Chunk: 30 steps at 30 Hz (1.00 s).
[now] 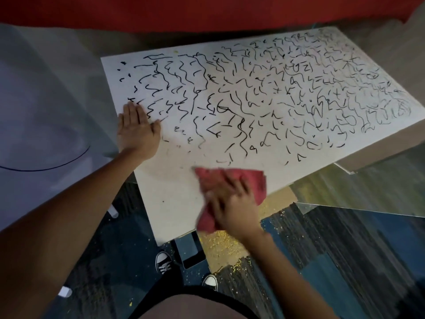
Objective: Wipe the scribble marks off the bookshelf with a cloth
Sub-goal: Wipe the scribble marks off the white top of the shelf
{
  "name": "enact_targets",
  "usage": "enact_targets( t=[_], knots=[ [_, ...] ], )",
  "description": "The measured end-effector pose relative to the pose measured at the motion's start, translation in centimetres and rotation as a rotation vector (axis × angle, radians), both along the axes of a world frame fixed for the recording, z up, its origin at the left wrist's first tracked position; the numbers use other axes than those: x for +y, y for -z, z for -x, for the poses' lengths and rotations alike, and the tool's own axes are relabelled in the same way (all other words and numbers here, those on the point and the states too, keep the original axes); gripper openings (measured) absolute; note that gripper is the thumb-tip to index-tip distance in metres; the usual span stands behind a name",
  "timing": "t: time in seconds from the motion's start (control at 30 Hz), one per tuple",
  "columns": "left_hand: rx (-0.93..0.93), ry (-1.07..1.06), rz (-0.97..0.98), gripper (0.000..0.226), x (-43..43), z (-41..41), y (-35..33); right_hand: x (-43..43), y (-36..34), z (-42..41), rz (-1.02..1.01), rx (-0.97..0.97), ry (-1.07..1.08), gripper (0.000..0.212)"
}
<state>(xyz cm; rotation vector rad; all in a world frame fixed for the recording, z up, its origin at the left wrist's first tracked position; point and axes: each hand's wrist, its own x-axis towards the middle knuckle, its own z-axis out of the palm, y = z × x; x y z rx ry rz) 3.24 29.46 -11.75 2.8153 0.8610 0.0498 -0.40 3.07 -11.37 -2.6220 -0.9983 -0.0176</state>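
The bookshelf's white top panel (174, 199) fills the middle of the head view, with black scribble marks (264, 93) over most of it; the near corner strip is nearly bare of marks. My left hand (138, 127) lies flat on the panel's left edge, fingers straight and together. My right hand (232, 203) presses a red cloth (248, 180) onto the panel near its front edge; hand and cloth are motion-blurred, the fingers spread over the cloth.
A clear plastic sheet (46, 111) with a dark curved line lies to the left. Glass panes (368, 192) lean at the right. Below are my sneakers (163, 261), patterned carpet with yellow crumbs (220, 245), and a red wall (207, 10) behind.
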Motion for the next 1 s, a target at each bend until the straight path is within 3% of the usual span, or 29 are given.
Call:
enact_targets(
  t=[0.1, 0.2, 0.33, 0.47, 0.67, 0.87, 1.0],
  knots=[
    [0.01, 0.005, -0.01, 0.063, -0.1, 0.1, 0.0, -0.9, -0.9, -5.2, 0.005, 0.101, 0.187, 0.062],
    [0.013, -0.006, -0.01, 0.063, -0.2, 0.0, -0.2, 0.7, -1.0, -5.8, -0.026, 0.113, 0.26, 0.059],
    [0.008, -0.018, -0.013, 0.063, -0.3, -0.2, -0.2, 1.6, 0.0, 0.7, -0.033, -0.049, 0.05, 0.04],
    [0.038, -0.017, -0.015, 0.063, -0.4, -0.2, -0.2, 0.6, 0.3, 1.0, -0.009, -0.041, -0.103, 0.041],
    [0.037, 0.003, -0.007, 0.063, -0.3, 0.1, -0.4, 2.2, -0.8, -6.1, 0.04, 0.132, 0.095, 0.055],
    [0.054, -0.006, -0.018, 0.063, -0.2, -0.1, -0.2, 1.3, 0.3, 2.2, -0.051, -0.067, -0.024, 0.045],
    [0.07, -0.006, -0.025, 0.063, -0.4, -0.1, -0.3, 1.4, 0.0, -0.3, 0.01, -0.022, -0.049, 0.041]
  ],
)
